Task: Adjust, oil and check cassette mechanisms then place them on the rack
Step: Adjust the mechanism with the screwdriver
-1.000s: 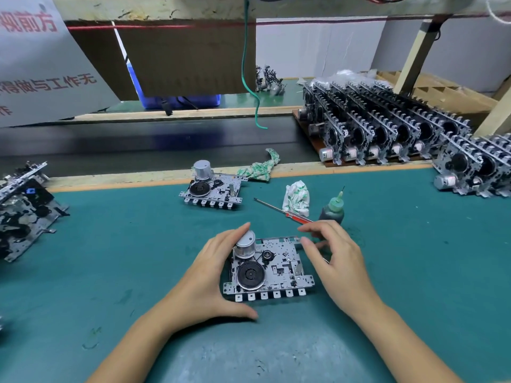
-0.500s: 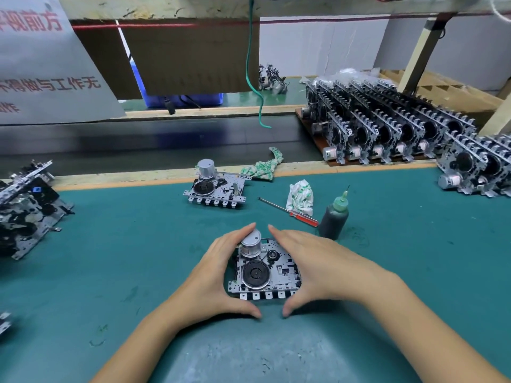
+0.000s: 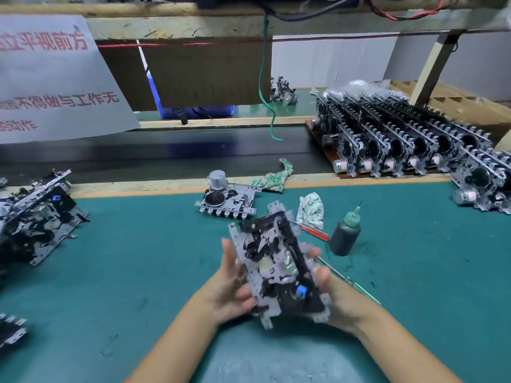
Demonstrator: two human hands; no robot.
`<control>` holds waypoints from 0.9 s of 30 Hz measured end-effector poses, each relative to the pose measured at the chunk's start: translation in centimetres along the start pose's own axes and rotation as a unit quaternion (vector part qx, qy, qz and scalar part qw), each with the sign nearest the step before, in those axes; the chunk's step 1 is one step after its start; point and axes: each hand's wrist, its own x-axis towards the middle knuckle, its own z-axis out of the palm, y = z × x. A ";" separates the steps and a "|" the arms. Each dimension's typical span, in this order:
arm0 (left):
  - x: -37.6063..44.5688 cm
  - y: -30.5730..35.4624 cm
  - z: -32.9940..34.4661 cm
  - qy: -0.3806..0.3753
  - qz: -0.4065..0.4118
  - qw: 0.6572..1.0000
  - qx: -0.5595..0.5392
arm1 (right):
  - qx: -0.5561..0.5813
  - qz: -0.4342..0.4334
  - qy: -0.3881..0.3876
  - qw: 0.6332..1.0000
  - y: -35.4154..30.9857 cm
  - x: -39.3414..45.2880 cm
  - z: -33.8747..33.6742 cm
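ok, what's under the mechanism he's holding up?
Both hands, left hand and right hand, cradle the held mechanism above the green mat. A green-handled screwdriver lies partly hidden beneath.

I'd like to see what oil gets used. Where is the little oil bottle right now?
The oil bottle stands upright on the green mat, just right of the raised mechanism, beside the red screwdriver.

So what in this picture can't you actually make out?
- Held cassette mechanism, head view: motion blur smears its small parts, and the side facing down is hidden.
- Right hand: mostly behind the mechanism; only fingertips show.
- Green-handled tool: its near end is hidden behind the right hand.
- Pile of mechanisms: cut off by the left edge.
- Rack rows: too crowded to count.
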 end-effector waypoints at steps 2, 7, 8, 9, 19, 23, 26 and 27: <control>0.5 -0.5 0.0 0.008 -0.009 0.998 -0.066 | -0.060 0.039 0.129 0.989 0.3 0.0 0.2; 0.4 0.6 -0.5 -0.024 0.073 0.987 -0.143 | -0.366 -0.057 0.419 0.829 0.7 -1.3 -1.2; 0.5 0.7 -0.8 -0.017 0.070 0.985 -0.155 | -0.477 -0.070 0.470 0.739 0.3 -1.9 -1.5; 0.5 0.7 -1.0 0.009 0.063 0.986 -0.152 | -0.584 -0.045 0.492 0.644 0.2 -2.4 -1.9; 1.5 0.4 -1.9 0.139 -0.019 0.976 -0.169 | -0.639 0.231 0.416 0.604 1.6 -1.5 -2.0; 1.7 0.2 -2.1 0.138 -0.037 0.973 -0.183 | -0.268 0.162 0.366 0.876 -0.8 -1.6 -2.4; 1.9 0.2 -2.4 0.138 -0.045 0.971 -0.188 | -0.208 0.213 0.250 0.922 -1.8 -0.9 -2.9; 1.9 0.2 -2.6 0.139 -0.049 0.972 -0.181 | -0.204 0.229 0.233 0.923 -1.7 -0.7 -3.1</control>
